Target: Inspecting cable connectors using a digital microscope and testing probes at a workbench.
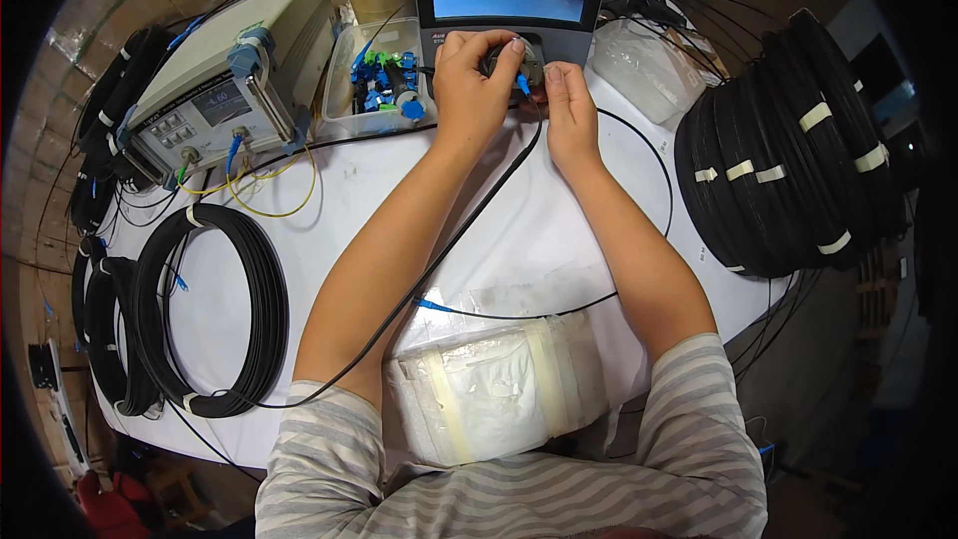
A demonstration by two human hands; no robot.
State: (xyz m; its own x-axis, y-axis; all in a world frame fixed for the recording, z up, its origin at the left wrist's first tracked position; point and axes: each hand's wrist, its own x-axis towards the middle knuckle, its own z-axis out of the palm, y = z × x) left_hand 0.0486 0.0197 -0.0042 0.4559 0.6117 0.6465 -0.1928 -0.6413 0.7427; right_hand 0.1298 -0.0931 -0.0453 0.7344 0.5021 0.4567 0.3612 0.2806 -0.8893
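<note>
While hands [519, 90] grip blue connector [523, 86], cable coils [788, 150]

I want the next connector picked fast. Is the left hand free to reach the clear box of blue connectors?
Probably not yet: the left hand grips a small dark device, though the clear box sits open beside it.

Bright, even overhead light on the white table [559, 230] — sharp centre, dark bent fisheye rim.

sleeves: short, grey-and-white horizontal stripes | forearms: bare | left grip [477, 80], right grip [569, 105]: no gloves
</note>
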